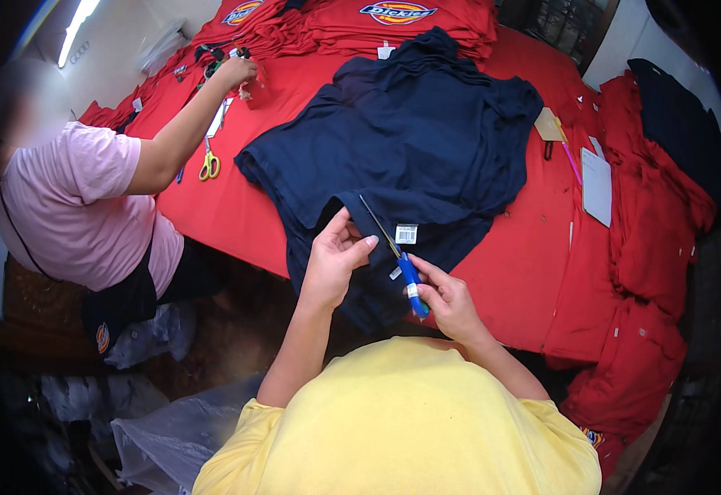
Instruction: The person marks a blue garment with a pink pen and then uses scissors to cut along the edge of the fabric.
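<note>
A dark navy garment lies spread over the red-covered table, its near end hanging past the front edge. My left hand pinches a fold of its hem between thumb and fingers. In my right hand is a pair of scissors with blue handles, their blades pointing up and left along the hem beside my left thumb. Just right of the blades, a white label with a barcode sits on the navy cloth. A second small white tag shows below it, next to the scissors.
Stacked red shirts fill the far side. More red garments hang over the right edge. At left, a person in a pink shirt reaches over the table near yellow-handled scissors. A white card and pink pen lie right.
</note>
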Available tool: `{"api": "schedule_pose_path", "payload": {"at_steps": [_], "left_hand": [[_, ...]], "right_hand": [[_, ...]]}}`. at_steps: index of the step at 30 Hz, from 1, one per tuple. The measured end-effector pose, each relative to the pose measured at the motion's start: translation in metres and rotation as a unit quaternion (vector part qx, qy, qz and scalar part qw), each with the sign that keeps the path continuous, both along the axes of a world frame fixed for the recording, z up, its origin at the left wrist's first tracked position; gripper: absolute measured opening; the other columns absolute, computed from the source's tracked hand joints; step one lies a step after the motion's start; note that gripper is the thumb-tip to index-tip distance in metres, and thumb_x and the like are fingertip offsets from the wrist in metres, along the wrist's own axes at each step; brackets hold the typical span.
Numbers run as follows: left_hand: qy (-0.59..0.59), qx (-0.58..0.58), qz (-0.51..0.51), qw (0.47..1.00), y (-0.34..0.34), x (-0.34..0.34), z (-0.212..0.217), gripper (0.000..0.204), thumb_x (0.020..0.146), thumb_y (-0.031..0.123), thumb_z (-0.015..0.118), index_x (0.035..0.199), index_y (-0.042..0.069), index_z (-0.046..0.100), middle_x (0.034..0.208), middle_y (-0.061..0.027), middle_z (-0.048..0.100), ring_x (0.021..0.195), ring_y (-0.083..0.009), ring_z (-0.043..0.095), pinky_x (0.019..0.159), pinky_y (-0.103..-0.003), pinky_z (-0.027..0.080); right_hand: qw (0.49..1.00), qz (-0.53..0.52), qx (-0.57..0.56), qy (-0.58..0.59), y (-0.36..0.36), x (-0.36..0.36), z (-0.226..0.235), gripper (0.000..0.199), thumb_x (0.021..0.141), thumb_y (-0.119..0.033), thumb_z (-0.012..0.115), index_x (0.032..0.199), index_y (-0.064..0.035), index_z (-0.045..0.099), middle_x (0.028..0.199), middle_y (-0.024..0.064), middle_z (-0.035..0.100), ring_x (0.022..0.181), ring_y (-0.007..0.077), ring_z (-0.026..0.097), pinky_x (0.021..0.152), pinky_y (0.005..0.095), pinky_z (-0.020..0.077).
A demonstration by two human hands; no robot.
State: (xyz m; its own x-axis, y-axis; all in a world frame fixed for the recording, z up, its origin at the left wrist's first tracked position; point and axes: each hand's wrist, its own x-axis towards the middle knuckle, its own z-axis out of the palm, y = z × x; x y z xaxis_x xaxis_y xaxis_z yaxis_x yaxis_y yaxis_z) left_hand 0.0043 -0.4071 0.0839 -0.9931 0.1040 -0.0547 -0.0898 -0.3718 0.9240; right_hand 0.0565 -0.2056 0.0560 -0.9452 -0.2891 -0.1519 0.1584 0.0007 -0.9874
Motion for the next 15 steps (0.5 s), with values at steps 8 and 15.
{"api": "schedule_pose_path", "payload": {"at_steps": [8, 15], "left_hand": [[0.021, -0.019, 0.032, 0.999, -0.003, 0.010, -0.002, 0.033, 0.088, -0.004, 0.058, 0.121, -0.004, 0.059, 0.097, 0.0008, 0.061, 0.084, -0.0051, 0.055, 0.077, -0.019, 0.043], [0.014, -0.045, -0.005, 0.999, -0.001, 0.022, -0.002, 0.040, 0.087, -0.003, 0.060, 0.126, -0.001, 0.054, 0.102, -0.0039, 0.063, 0.090, -0.0070, 0.057, 0.069, -0.020, 0.047]], "right_hand": [[0.991, 0.024, 0.069, 0.113, 0.004, 0.016, -0.004, 0.054, 0.089, -0.014, 0.067, 0.137, 0.0000, 0.047, 0.126, 0.0210, 0.059, 0.107, 0.0203, 0.063, 0.090, 0.0300, 0.0491], [1.000, 0.013, -0.007, 0.026, 0.003, 0.017, 0.001, 0.050, 0.091, -0.008, 0.062, 0.137, -0.0004, 0.047, 0.118, 0.0163, 0.062, 0.103, 0.0162, 0.063, 0.088, 0.0295, 0.0500]]}}
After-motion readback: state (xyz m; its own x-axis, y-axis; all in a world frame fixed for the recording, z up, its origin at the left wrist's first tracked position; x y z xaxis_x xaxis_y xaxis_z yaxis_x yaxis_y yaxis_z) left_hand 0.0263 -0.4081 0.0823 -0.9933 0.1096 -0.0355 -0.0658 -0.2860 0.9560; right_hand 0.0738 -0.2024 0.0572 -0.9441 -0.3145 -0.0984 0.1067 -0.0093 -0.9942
